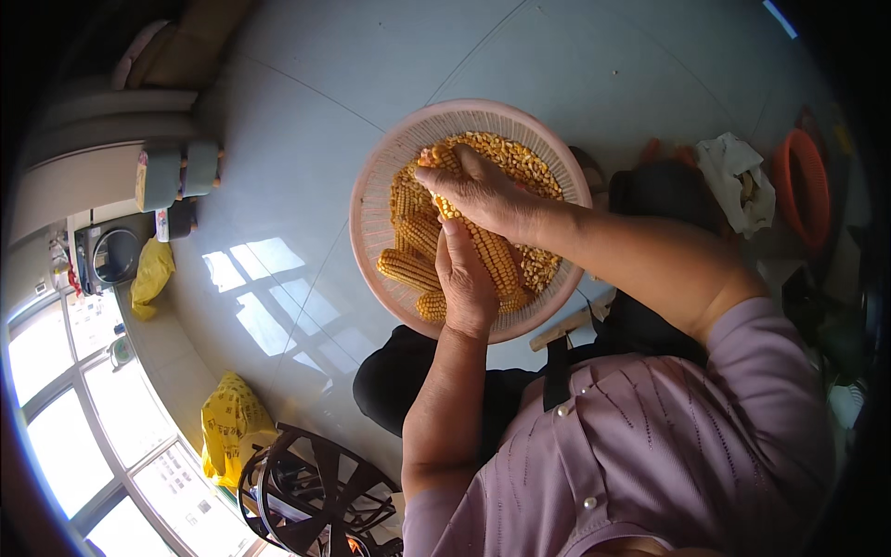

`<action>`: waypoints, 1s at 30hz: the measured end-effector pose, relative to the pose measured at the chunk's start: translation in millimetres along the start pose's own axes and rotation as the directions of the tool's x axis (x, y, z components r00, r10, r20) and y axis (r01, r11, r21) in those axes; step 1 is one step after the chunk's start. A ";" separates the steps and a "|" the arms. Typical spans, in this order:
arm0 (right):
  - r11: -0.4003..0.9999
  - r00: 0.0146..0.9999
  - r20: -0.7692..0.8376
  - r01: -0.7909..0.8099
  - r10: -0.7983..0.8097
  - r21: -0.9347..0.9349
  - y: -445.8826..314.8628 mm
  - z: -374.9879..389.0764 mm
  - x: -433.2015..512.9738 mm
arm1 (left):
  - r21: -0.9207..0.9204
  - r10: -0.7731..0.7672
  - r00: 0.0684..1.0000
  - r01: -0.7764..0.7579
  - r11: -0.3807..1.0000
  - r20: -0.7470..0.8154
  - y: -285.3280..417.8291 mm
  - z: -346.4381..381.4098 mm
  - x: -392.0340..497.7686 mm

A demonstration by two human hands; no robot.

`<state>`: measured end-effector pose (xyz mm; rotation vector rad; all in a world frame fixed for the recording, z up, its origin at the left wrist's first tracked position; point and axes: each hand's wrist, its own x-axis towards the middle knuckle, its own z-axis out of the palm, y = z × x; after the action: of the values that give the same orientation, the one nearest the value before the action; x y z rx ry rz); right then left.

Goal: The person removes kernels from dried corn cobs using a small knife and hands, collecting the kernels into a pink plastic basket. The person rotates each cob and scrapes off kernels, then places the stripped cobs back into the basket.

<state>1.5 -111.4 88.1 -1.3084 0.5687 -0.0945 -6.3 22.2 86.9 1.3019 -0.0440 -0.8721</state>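
A pink plastic basket point(365, 230) in front of me holds loose yellow corn kernels point(518, 157) and several ears of dried corn point(407, 270). Over it, my left hand point(466, 278) is wrapped around a long ear of corn point(493, 254), thumb up along its near side. My right hand point(480, 191) lies across the upper end of that ear, its fingers closed on a corn cob point(440, 159) with a reddish, partly bare tip. The fingers hide where the two pieces meet, so I cannot tell how they touch.
An orange-red basket point(802, 188) and a white plastic bag point(738, 184) are on the right. At lower left are a yellow bag point(233, 425) and a dark round rack point(327, 480). Small stools point(181, 170) stand left on the tiled floor point(299, 139). My dark-clad knees flank the basket's near side.
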 end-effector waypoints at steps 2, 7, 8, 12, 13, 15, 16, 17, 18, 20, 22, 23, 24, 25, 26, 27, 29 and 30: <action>1.000 0.999 -0.040 0.026 -0.026 -0.001 4.1 -1.9 -0.6 | -0.015 -0.018 1.000 0.018 1.000 -0.022 -4.1 1.1 3.2; 0.998 0.992 -0.112 0.061 -0.061 -0.002 6.0 -3.7 4.1 | -0.120 -0.082 0.997 0.081 0.989 -0.007 4.7 7.2 10.3; 0.998 0.992 -0.109 0.058 -0.059 -0.014 4.2 -3.3 4.6 | -0.177 -0.100 0.995 0.097 0.979 -0.010 8.9 10.1 7.9; 0.999 0.994 -0.092 0.052 -0.051 0.010 3.3 -8.2 8.0 | 0.246 0.227 0.974 -0.226 0.943 0.023 6.7 7.6 4.7; 0.999 0.991 -0.126 0.043 -0.040 0.022 2.3 -8.4 8.9 | 0.247 0.241 0.970 -0.240 0.939 0.027 5.9 6.5 4.4; 0.999 0.980 -0.198 0.026 -0.017 0.046 0.7 -9.4 10.5 | -0.225 -0.034 0.999 0.034 0.974 0.007 7.3 7.6 5.0; 0.997 0.983 -0.180 0.057 -0.047 0.049 2.6 -12.9 10.6 | -0.102 -0.007 1.000 0.010 0.995 0.028 1.2 4.9 4.1; 0.996 0.982 -0.181 0.065 -0.051 0.069 4.6 -13.7 9.8 | 0.019 0.021 0.999 -0.022 1.000 0.049 -4.9 2.6 3.3; 0.993 0.982 -0.179 0.072 -0.054 0.091 7.7 -12.6 8.8 | 0.010 0.007 1.000 -0.007 1.000 0.023 -9.3 5.5 0.4; 0.992 0.979 -0.193 0.091 -0.072 0.092 15.5 -11.4 9.5 | 0.006 0.003 1.000 -0.003 1.000 -0.010 -13.3 5.6 0.7; 0.992 0.971 -0.215 0.120 -0.106 0.050 18.6 -10.6 13.1 | 0.021 0.018 1.000 -0.017 1.000 -0.021 -17.8 2.3 1.9; 0.991 0.974 -0.198 0.125 -0.113 0.053 20.4 -11.5 12.5 | 0.029 0.033 0.999 -0.032 0.999 -0.026 -19.1 1.6 1.8; 0.990 0.976 -0.180 0.132 -0.120 0.058 17.2 -11.7 10.7 | 0.036 0.049 0.998 -0.048 0.998 -0.032 -20.2 0.5 2.2; 0.988 0.978 -0.163 0.139 -0.127 0.063 14.0 -11.9 8.8 | 0.037 0.067 0.996 -0.066 0.997 -0.050 -20.9 1.1 1.9; 0.985 0.986 -0.136 0.114 -0.097 0.127 10.1 -12.2 6.4 | 0.035 0.086 0.994 -0.083 0.996 -0.075 -21.3 1.1 2.6; 0.979 0.992 -0.107 0.087 -0.068 0.186 2.9 -12.6 2.9 | 0.034 0.105 0.989 -0.102 0.994 -0.101 -21.8 1.2 3.1; 0.969 0.995 -0.074 0.083 -0.067 0.235 -6.4 -10.8 -0.4 | 0.030 0.142 0.975 -0.139 0.990 -0.168 -24.3 -0.5 5.9; 0.969 0.993 -0.077 0.107 -0.092 0.224 -9.0 -10.4 -1.2 | 0.046 0.131 0.981 -0.125 0.991 -0.145 -24.7 -2.6 5.4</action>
<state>-2.0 -122.7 95.4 -1.1121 0.5313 -0.2797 -14.5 21.1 62.9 1.3797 -0.0266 -0.6660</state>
